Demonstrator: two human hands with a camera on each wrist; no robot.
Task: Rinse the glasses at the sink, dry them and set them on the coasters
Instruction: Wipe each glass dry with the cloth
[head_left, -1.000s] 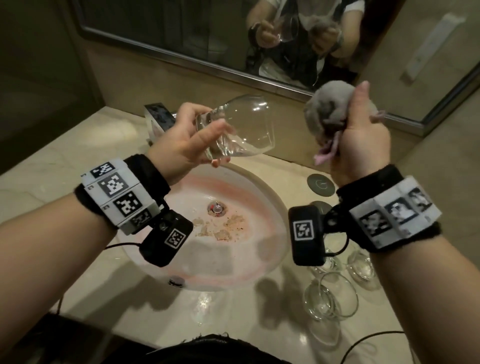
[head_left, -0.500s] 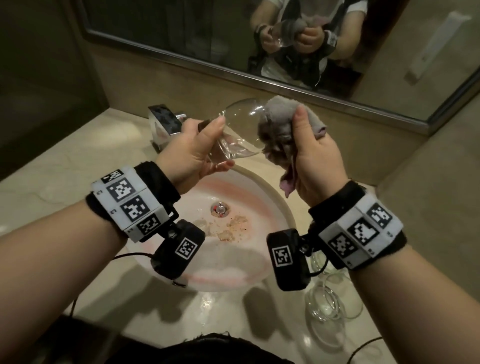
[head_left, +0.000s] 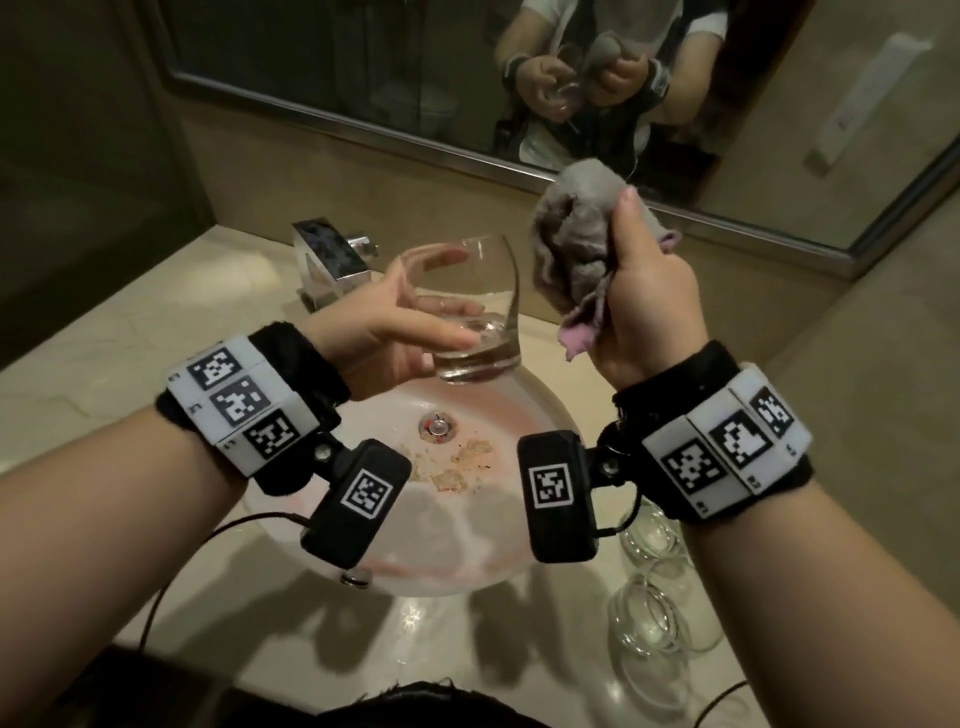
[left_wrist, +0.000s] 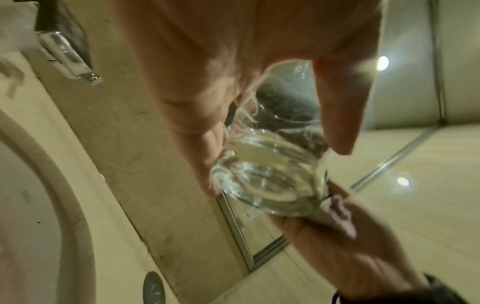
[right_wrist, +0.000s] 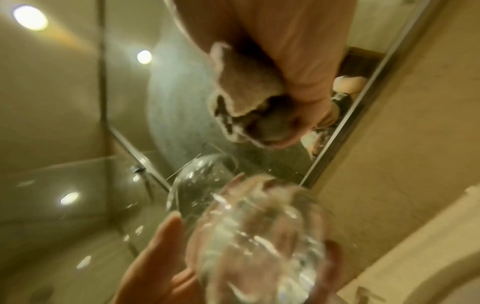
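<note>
Above the sink my left hand holds a clear glass tumbler upright, thumb on the near side and fingers on the far side. In the left wrist view the glass shows its thick base between thumb and fingers. My right hand grips a bunched grey cloth just right of the glass rim and apart from it. The right wrist view shows the cloth in my fist above the glass.
A chrome faucet stands behind the basin on the left. Several clear glasses sit on the marble counter at the lower right, under my right forearm. A mirror runs along the back wall. Brown residue lies near the drain.
The cloth went to the mouth of the tilted glass, then came away up and to the right. My left hand has turned the glass from lying sideways to upright.
</note>
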